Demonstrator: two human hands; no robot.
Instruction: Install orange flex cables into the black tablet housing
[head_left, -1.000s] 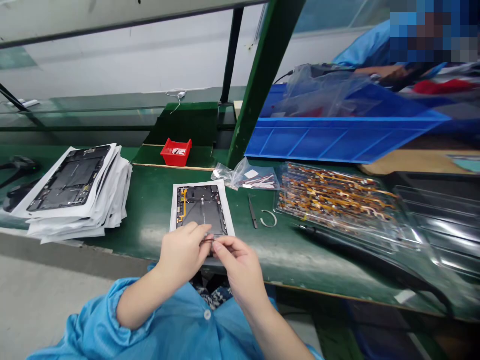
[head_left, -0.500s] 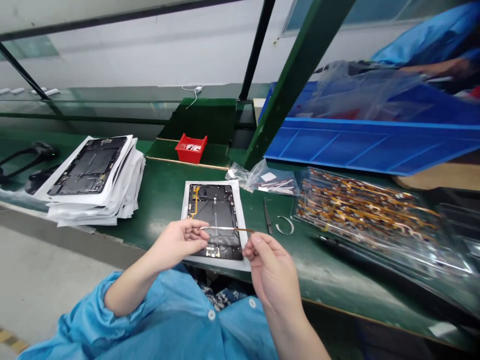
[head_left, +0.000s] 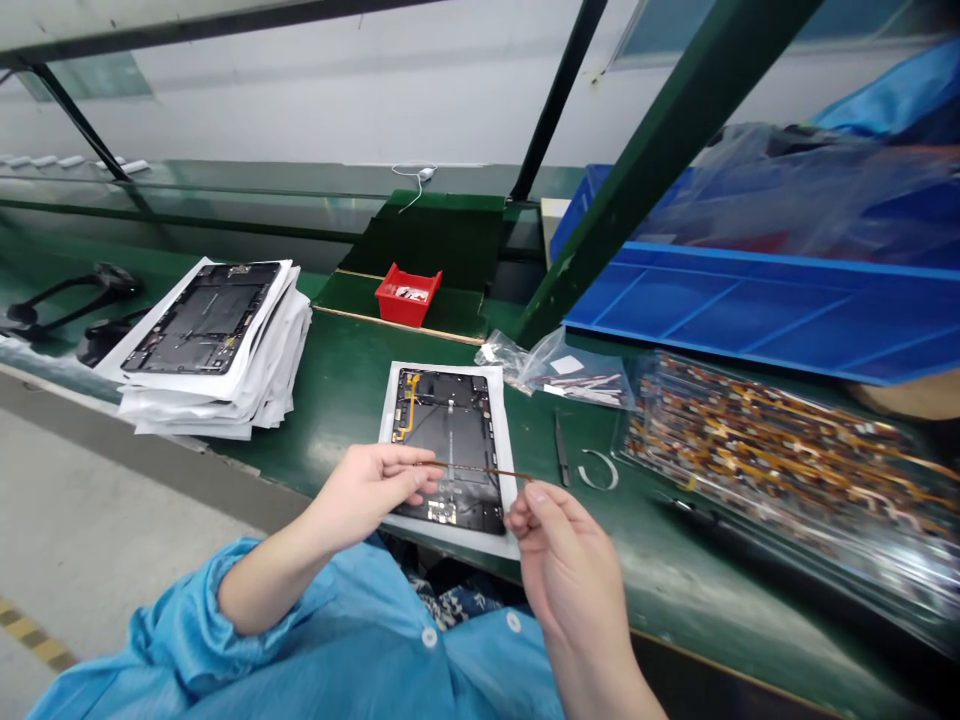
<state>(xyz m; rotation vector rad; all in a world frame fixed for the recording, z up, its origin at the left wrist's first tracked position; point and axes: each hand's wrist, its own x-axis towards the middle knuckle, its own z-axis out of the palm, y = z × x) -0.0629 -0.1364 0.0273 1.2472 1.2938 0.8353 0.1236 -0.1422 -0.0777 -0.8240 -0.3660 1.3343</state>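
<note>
Head view: one camera looking down over a green bench at two bare hands with blue sleeves.
Left hand: thumb and fingertips pinched on the left end of a thin brown flex strip.
Right hand: fingertips pinched on the strip's right end, lower and nearer the body than the left.
Hands: apart, with the strip stretched nearly level between them.
Flex strip: held in the air above the lower half of the open tablet; whether it touches the tablet cannot be told.
Open tablet: lies flat on a white sheet, just beyond both hands, with an orange cable along its upper left.
Tweezers: on the bench just right of the tablet, beside a pale curved scrap.
Parts tray: right of the hands, filled with orange flex pieces under clear film.
Tablet stack: well apart to the left, on white sheets.
Red bin: beyond the tablet, near a clear bag.
</note>
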